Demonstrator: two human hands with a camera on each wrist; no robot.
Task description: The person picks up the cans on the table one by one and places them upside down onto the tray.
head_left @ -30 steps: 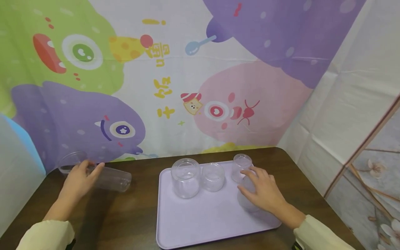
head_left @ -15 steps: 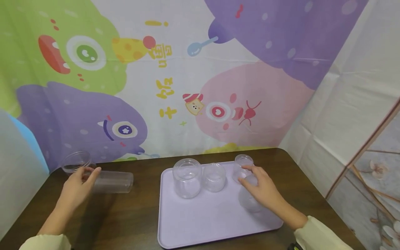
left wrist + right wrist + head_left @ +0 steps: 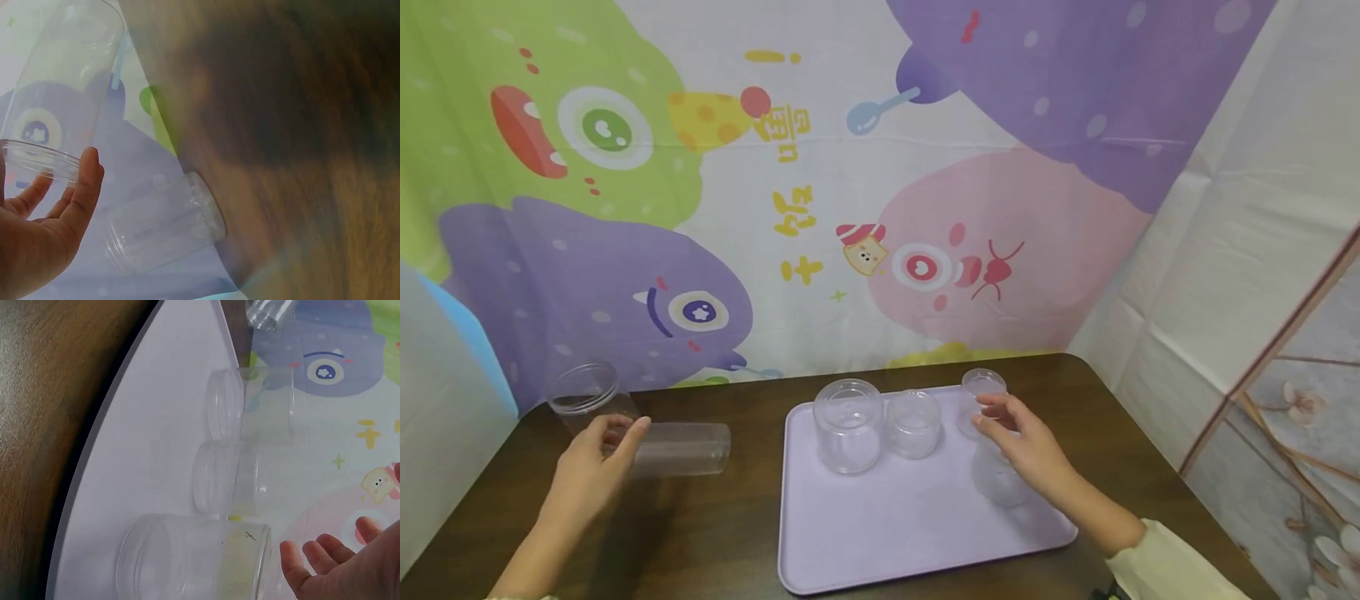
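A tall clear plastic jar [image 3: 688,450] lies sideways in my left hand [image 3: 583,475], its closed end towards the right. In the left wrist view, thumb and fingers pinch the jar [image 3: 65,81] round its ringed rim. Behind that hand a second clear jar [image 3: 587,390] stands at the table's far left; the left wrist view shows its whole body. My right hand [image 3: 1037,450], fingers loosely bent, hovers over a clear jar [image 3: 1000,483] on the tray's right side. In the right wrist view the fingertips [image 3: 290,553] stand beside a jar [image 3: 200,559], holding nothing.
A lilac tray [image 3: 880,542] lies on the dark wooden table [image 3: 722,533]. Along its back stand a wide clear jar [image 3: 848,433], a short one [image 3: 913,425] and a narrow one [image 3: 973,408]. A cartoon-printed cloth [image 3: 820,333] hangs behind the table.
My left hand has brought the tall jar nearer me and slightly right, turning it from slanted to level. My right fingers have risen a little from the jar beneath them.
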